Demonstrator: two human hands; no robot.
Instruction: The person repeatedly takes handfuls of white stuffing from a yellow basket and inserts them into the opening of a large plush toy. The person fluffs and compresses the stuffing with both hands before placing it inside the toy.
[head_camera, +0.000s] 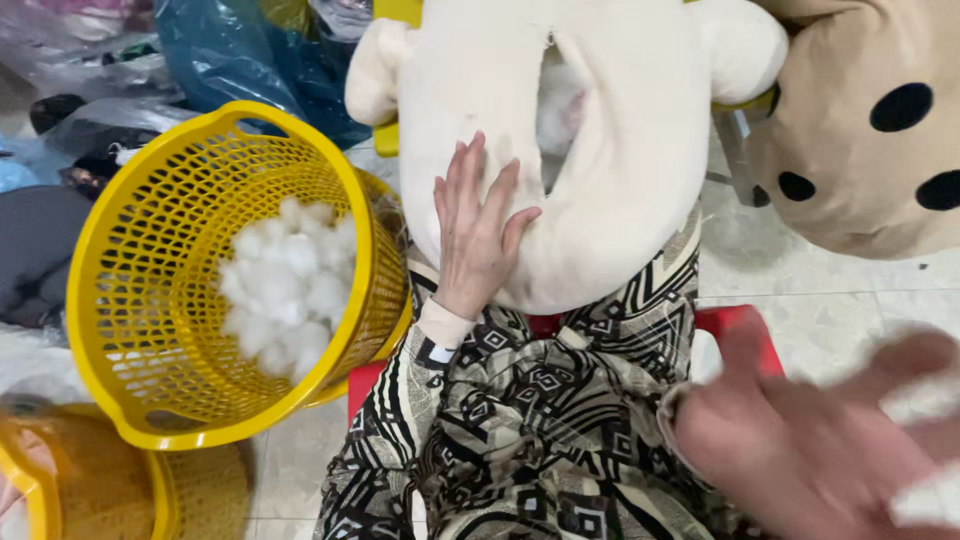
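Left hand (478, 228) lies flat, fingers spread, on a cream plush toy (600, 150) resting on the lap; the toy's open seam (555, 110) shows white stuffing. Right hand (830, 440) is blurred, open, low right, holding nothing. Yellow mesh basket (140, 290) beside the lap holds white fibre stuffing (290, 285). Tan spotted plush (870, 130) sits upper right.
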